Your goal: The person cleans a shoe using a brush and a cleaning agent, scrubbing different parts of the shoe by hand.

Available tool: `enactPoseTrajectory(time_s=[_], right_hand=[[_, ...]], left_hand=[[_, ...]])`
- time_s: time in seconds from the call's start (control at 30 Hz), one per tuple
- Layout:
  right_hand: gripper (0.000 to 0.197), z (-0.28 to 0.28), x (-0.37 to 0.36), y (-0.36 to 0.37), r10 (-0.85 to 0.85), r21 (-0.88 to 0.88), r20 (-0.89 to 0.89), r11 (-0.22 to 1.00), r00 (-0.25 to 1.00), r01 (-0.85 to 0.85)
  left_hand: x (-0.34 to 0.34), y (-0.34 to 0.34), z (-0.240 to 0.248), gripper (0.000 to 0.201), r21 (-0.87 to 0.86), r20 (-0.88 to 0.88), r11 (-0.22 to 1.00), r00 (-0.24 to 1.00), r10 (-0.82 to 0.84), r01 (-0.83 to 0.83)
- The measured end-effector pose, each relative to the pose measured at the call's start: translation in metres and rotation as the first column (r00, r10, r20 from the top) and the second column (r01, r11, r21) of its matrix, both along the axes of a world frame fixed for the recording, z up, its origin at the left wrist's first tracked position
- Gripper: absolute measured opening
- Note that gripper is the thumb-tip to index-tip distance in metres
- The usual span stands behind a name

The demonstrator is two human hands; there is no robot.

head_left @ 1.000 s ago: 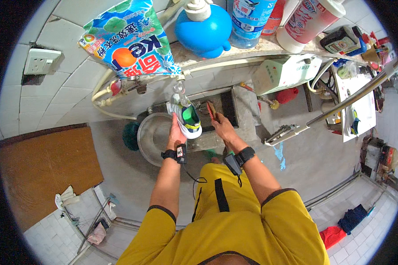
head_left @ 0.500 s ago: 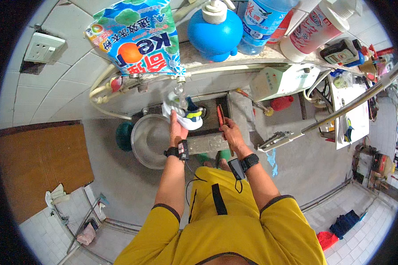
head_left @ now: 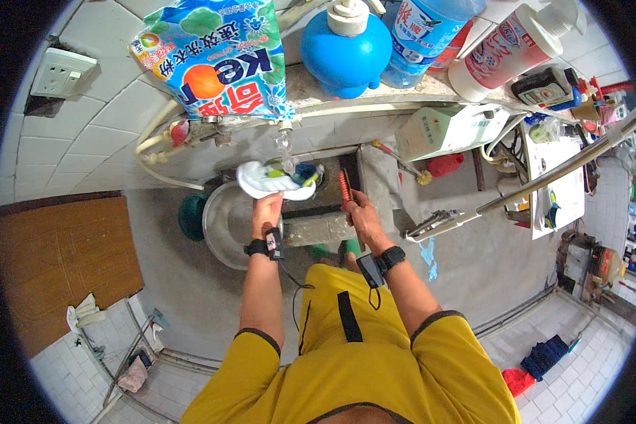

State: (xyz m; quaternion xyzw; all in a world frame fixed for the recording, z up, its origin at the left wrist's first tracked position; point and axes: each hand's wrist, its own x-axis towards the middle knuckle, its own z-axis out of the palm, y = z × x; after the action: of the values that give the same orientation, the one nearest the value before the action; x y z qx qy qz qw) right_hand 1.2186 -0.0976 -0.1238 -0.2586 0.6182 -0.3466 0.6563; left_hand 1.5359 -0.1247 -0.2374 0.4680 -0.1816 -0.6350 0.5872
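Observation:
My left hand [head_left: 266, 212] grips a white shoe [head_left: 265, 181] with navy and yellow-green parts, tilted so its white sole side shows. Water runs from the tap [head_left: 284, 127] right above the shoe. Under it lies a concrete sink [head_left: 318, 227] with a raised rim. My right hand [head_left: 364, 218] is closed round a brush [head_left: 345, 187] with red bristles, held over the sink's right part, apart from the shoe. A metal basin [head_left: 215, 230] stands to the left, partly behind my left hand.
On the ledge above sit a blue-green washing powder bag [head_left: 215, 63], a blue pump bottle [head_left: 346, 49] and a white-and-red bottle [head_left: 505, 53]. A pale green jug [head_left: 449, 131] stands right of the sink. A metal pole [head_left: 544, 173] slants across the right. A dark green bucket [head_left: 191, 217] stands beside the basin.
My left hand has moved left and turned the shoe, so its sole side now shows under the tap. My right hand still holds the brush, slightly further left.

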Motion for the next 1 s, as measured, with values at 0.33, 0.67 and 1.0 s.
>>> enactPoseTrajectory(time_s=[0.33,0.67,1.0], right_hand=[[0.051,-0.018,0.002,0.003,0.012,0.026,-0.015,1.0,1.0,-0.012],[0.05,-0.067,0.022,-0.006,0.095,-0.111,-0.161,0.987,0.982,-0.113],[0.046,-0.07,0.07,-0.031,0.102,-0.163,-0.127,0.979,0.987,-0.122]], left_hand=[[-0.009,-0.013,0.033,0.069,0.044,-0.038,0.999,0.999,0.03,-0.029],[-0.028,-0.031,0.065,0.103,0.068,0.519,0.995,0.854,0.032,-0.078],[-0.052,-0.048,0.096,0.122,0.231,0.971,0.973,0.075,-0.228,-0.025]])
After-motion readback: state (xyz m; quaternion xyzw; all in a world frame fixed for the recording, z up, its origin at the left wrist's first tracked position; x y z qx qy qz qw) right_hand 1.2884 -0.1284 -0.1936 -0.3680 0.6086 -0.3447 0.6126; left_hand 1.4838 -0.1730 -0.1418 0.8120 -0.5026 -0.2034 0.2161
